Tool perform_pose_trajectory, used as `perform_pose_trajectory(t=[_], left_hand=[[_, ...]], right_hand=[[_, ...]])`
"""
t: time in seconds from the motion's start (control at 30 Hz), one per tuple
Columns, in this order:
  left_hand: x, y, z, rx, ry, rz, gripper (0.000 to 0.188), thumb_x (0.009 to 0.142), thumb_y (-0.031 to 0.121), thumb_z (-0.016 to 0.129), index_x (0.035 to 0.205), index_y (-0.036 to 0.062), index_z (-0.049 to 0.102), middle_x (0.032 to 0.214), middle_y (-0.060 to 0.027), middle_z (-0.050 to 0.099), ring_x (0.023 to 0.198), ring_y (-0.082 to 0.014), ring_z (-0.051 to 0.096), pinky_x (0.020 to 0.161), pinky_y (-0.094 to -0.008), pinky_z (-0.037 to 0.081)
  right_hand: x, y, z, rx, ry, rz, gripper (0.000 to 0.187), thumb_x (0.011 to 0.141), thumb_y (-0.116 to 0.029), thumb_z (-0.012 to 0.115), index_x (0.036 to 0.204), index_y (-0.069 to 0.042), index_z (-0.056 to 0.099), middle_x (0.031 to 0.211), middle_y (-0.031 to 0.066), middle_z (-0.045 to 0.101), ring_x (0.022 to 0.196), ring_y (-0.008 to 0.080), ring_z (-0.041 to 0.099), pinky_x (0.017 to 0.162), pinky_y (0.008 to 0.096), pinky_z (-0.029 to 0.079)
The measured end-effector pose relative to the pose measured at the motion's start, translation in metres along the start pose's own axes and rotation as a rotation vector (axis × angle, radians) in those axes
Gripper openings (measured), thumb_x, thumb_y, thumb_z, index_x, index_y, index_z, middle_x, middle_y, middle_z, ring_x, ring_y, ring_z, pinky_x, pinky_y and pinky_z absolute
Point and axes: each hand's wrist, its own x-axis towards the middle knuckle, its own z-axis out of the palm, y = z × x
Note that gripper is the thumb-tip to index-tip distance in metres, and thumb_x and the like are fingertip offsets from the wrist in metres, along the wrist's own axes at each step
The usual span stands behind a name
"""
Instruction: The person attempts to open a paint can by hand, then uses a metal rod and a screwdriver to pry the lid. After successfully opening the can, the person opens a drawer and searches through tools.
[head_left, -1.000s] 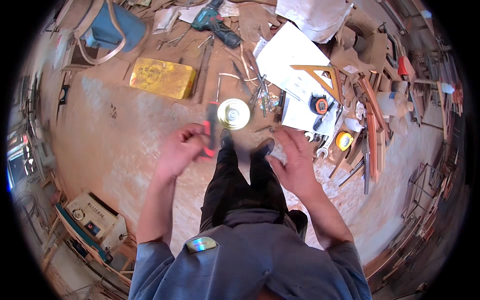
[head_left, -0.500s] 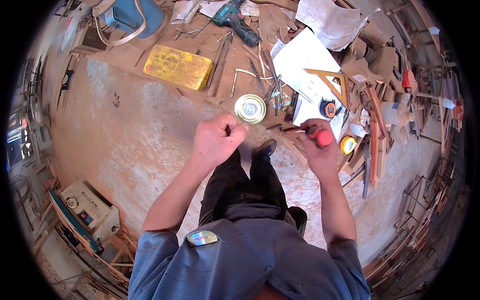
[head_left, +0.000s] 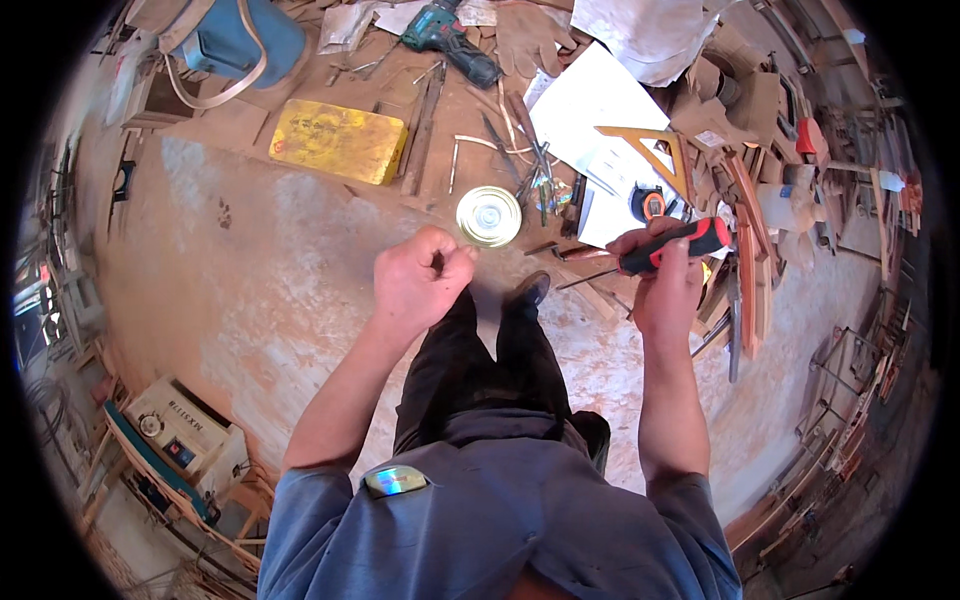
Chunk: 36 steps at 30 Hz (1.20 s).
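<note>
My right hand (head_left: 664, 303) grips a screwdriver (head_left: 692, 241) with a red and black handle, its thin shaft pointing to the left and slightly down. My left hand (head_left: 412, 288) is closed in a pinch, thumb against the curled forefinger; whatever sits between the fingertips is too small to name. Just beyond the left fingertips, a round metal tin (head_left: 489, 216) with a shiny ringed top stands near the table's front edge. Between the tin and the screwdriver lie several small tools, too jumbled to tell apart.
The brown worktable (head_left: 340, 208) carries a yellow box (head_left: 338, 142), a cordless drill (head_left: 452, 42), a work glove (head_left: 530, 40), white papers (head_left: 598, 105), a yellow set square (head_left: 655, 160) and an orange-black tape measure (head_left: 648, 203). A blue bucket (head_left: 245, 42) is at the far left. Wood strips (head_left: 748, 270) lie right.
My right hand has moved right, and the screwdriver has turned from nearly end-on to sideways, so its handle and shaft now show. The left hand keeps its pinch; the view has shifted slightly.
</note>
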Motion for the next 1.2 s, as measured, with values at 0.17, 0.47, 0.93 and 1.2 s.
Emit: perform_pose_trajectory(t=[0.17, 0.47, 0.93, 1.2], left_hand=[[0.011, -0.022, 0.013, 0.088, 0.065, 0.134, 0.042, 0.074, 0.016, 0.082, 0.109, 0.0034, 0.064, 0.115, -0.0153, 0.061, 0.103, -0.0282, 0.061, 0.087, -0.0381, 0.050], [0.026, -0.053, 0.062, 0.066, 0.048, 0.235, 0.055, 0.072, 0.015, 0.083, 0.124, 0.0067, 0.065, 0.140, -0.0182, 0.051, 0.127, -0.0373, 0.049, 0.105, -0.0445, 0.043], [0.032, -0.073, 0.080, -0.058, 0.059, 0.267, 0.039, 0.076, 0.006, 0.076, 0.115, 0.0090, 0.070, 0.134, -0.0169, 0.057, 0.121, -0.0373, 0.054, 0.102, -0.0427, 0.045], [0.034, -0.078, 0.083, -0.033, 0.062, 0.309, 0.040, 0.076, 0.003, 0.074, 0.115, 0.0092, 0.070, 0.134, -0.0170, 0.056, 0.120, -0.0375, 0.055, 0.103, -0.0436, 0.044]], right_hand=[[0.014, -0.014, 0.034, 0.329, -0.085, -0.064, 0.023, 0.101, -0.019, 0.054, 0.120, -0.006, 0.053, 0.097, 0.0174, 0.063, 0.083, 0.0278, 0.065, 0.072, 0.0423, 0.054], [0.043, 0.005, 0.099, 0.664, 0.011, -0.078, 0.008, 0.091, 0.001, 0.056, 0.098, -0.001, 0.052, 0.072, 0.0085, 0.057, 0.059, 0.0178, 0.057, 0.055, 0.0302, 0.048], [0.047, 0.036, 0.112, 0.510, 0.011, -0.128, 0.017, 0.085, 0.004, 0.061, 0.101, 0.001, 0.055, 0.081, 0.0095, 0.062, 0.065, 0.0163, 0.062, 0.061, 0.0290, 0.052], [0.033, 0.052, 0.106, 0.055, -0.161, -0.281, 0.037, 0.071, -0.002, 0.079, 0.103, -0.001, 0.060, 0.090, 0.0064, 0.064, 0.080, 0.0150, 0.063, 0.074, 0.0289, 0.051]])
